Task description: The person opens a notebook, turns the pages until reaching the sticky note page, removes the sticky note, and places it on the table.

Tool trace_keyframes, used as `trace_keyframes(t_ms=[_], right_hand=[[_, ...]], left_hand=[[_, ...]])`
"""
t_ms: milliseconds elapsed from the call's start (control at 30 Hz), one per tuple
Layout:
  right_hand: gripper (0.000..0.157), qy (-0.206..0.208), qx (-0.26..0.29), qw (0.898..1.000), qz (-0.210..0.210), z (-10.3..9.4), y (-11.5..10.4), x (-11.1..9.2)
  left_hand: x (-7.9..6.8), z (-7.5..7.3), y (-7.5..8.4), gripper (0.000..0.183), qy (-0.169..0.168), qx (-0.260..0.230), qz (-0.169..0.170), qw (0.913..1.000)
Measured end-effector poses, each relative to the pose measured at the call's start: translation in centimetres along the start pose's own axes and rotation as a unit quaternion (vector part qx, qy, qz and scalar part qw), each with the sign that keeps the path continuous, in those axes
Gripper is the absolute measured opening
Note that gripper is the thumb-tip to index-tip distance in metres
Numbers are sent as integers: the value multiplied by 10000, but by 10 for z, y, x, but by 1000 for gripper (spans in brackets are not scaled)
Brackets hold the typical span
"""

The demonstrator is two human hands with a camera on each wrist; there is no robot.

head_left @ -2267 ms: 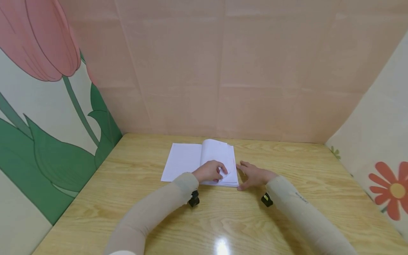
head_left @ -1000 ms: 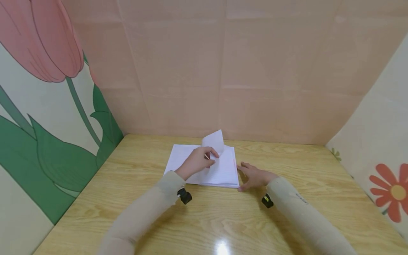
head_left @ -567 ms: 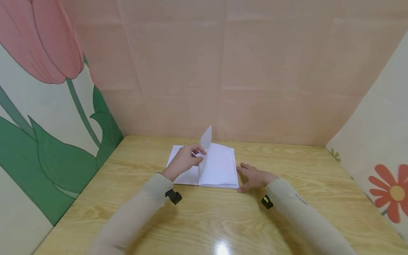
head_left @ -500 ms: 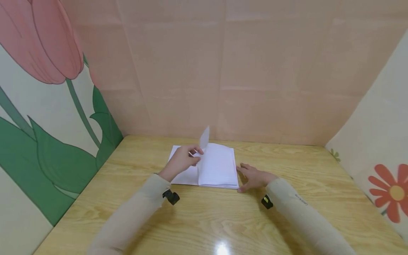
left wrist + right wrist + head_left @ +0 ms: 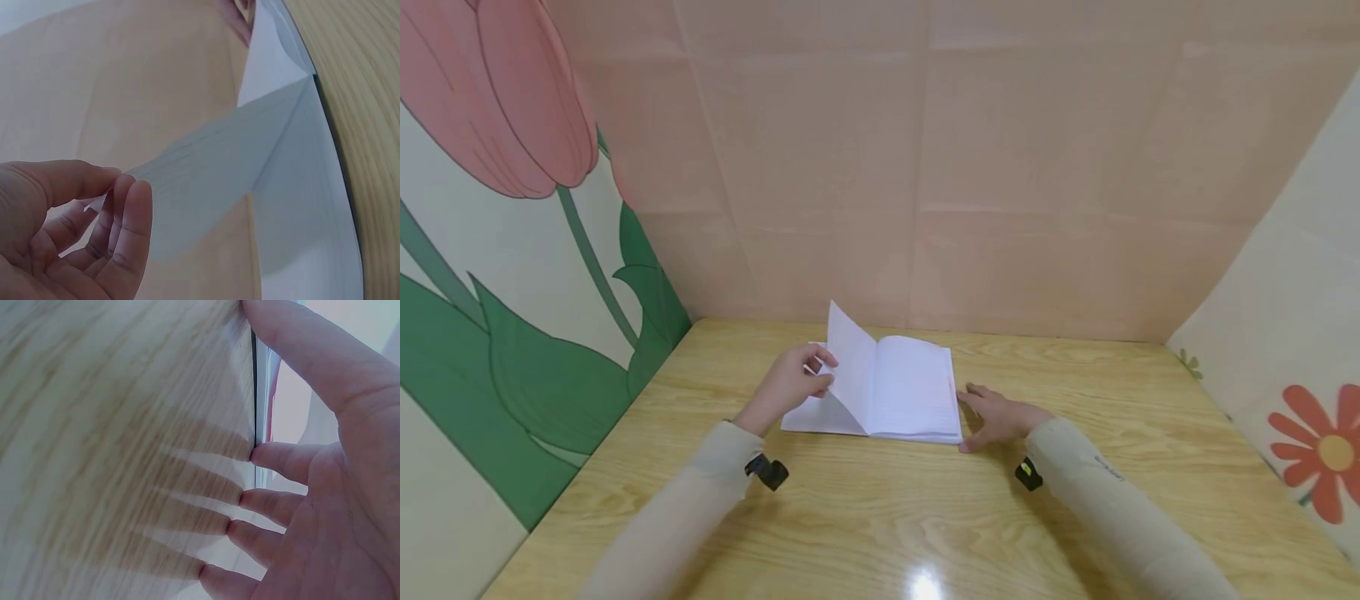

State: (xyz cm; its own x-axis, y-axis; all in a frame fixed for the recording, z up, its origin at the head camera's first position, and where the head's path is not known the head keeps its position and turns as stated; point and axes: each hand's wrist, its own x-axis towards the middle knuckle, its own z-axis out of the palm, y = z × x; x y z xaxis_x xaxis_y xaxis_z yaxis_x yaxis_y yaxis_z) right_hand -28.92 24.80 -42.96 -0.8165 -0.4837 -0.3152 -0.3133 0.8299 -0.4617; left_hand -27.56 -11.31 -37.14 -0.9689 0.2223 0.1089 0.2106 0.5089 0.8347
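Observation:
An open notebook (image 5: 913, 392) with white lined pages lies on the table. One page (image 5: 852, 367) stands raised off its left half, tilted leftward from the spine. My left hand (image 5: 792, 379) pinches that page's outer edge; in the left wrist view, thumb and forefinger of the hand (image 5: 81, 219) grip the page (image 5: 200, 169) at its edge. At the notebook's right edge rests my right hand (image 5: 996, 417), fingers spread. In the right wrist view the fingertips of this hand (image 5: 337, 487) touch the tabletop beside the notebook's edge (image 5: 270, 394), with the thumb along it.
The wood-grain table (image 5: 880, 517) reaches back to a pinkish-beige wall covering (image 5: 917, 167). Panels with a painted tulip (image 5: 512, 92) and a red flower (image 5: 1333, 450) border it left and right. Each wrist carries a small black camera (image 5: 767, 472).
My left hand has lifted a page from the right half, carried it upright past the spine and on to the left. The right hand has stayed at the notebook's right edge.

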Motion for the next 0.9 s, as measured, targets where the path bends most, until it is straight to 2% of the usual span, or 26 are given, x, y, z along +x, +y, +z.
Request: trace_keyframes(t_ms=[367,600,900], right_hand=[[102,10,-6,10000,-44,-1,-2,-2],[102,4,30,10000,-28,0,-2,-1],[102,-5,27,10000,-4,0,-1,0]], left_hand=[[-11,-13,-18,20,-13,13,-443,9990],[-10,-15,-32,17,-35,62,-897,9959],[-9,-16,-47,15,-145,244,-1218,9922]])
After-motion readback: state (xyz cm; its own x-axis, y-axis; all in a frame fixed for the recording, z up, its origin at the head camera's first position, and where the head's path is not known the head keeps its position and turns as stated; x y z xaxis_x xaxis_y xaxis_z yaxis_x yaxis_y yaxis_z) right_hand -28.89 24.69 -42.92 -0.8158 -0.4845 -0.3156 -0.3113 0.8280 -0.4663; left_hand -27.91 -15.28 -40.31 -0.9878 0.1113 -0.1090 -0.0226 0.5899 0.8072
